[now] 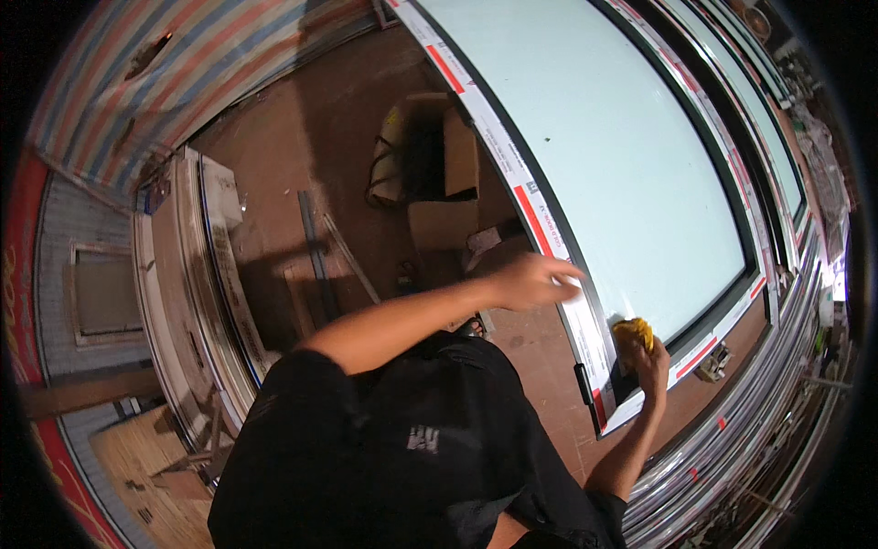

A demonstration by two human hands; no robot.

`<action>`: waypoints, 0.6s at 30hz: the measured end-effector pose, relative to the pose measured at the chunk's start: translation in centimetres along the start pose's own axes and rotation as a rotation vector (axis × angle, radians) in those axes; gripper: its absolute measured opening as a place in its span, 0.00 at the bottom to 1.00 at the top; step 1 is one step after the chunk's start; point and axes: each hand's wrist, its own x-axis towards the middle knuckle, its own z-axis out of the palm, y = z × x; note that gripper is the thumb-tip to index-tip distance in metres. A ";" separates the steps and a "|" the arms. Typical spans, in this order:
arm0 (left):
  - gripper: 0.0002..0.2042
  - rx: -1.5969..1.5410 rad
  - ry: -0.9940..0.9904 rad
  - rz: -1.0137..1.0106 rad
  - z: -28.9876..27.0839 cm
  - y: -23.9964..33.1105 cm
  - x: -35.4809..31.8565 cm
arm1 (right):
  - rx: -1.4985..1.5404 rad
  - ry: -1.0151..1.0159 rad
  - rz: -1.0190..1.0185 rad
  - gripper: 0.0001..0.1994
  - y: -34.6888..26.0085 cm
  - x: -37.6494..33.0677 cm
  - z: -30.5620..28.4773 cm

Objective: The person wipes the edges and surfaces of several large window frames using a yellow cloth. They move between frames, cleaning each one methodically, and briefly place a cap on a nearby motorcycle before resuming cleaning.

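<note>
A large framed glass panel (640, 174) lies in front of me, its dark frame (585, 320) edged with white and red protective film. Near the panel's closest corner, my right hand (651, 368) is closed on a crumpled yellow cloth (634, 335), which touches the glass beside the frame. My left hand (538, 282) is over the film-covered left edge of the frame, slightly blurred. Its fingers are loosely bent and apart, and I see nothing held in them. Whether it touches the frame, I cannot tell.
More framed panels (732, 82) lie beyond on the right, with long metal profiles (732, 467) stacked below them. Left of the panel, an open cardboard box (460, 151) and loose strips (315, 247) are on the brown floor. Stacked boards (178, 293) stand at far left, near a striped tarp (201, 64).
</note>
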 end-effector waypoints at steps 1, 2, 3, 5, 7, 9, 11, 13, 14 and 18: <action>0.27 -0.145 0.044 -0.139 -3.2 -0.5 -2.0 | 0.294 -0.099 0.089 0.13 -0.1 -0.8 -0.2; 0.24 -0.192 0.146 -0.117 -6.2 -1.0 -4.2 | 0.232 -0.176 0.104 0.12 -0.5 -1.2 -0.2; 0.22 -0.278 0.280 -0.302 -9.4 -1.5 -6.8 | 0.178 -0.172 0.012 0.12 -1.1 -1.6 0.0; 0.23 -0.244 0.584 -0.428 -14.8 -2.5 -11.1 | 0.030 -0.150 -0.092 0.11 -2.7 -1.4 0.9; 0.20 -0.295 0.841 -0.559 -19.7 -3.8 -13.9 | 0.012 -0.139 0.023 0.10 -4.9 -0.1 2.3; 0.21 -0.364 0.957 -0.624 -24.5 -5.2 -14.6 | 0.126 -0.083 0.012 0.09 -7.8 1.8 4.4; 0.21 -0.333 0.939 -0.499 -29.6 -6.6 -12.7 | 0.135 -0.121 0.051 0.13 -11.5 5.2 6.4; 0.21 -0.228 0.915 -0.429 -34.6 -7.2 -8.9 | 0.169 -0.120 -0.009 0.15 -16.2 9.8 9.4; 0.22 -0.139 0.896 -0.399 -36.9 -7.4 -6.0 | 0.153 -0.145 0.017 0.16 -18.8 12.5 10.9; 0.21 0.260 0.785 -0.083 -44.0 -7.2 7.9 | 0.138 -0.190 -0.081 0.20 -28.9 23.1 16.6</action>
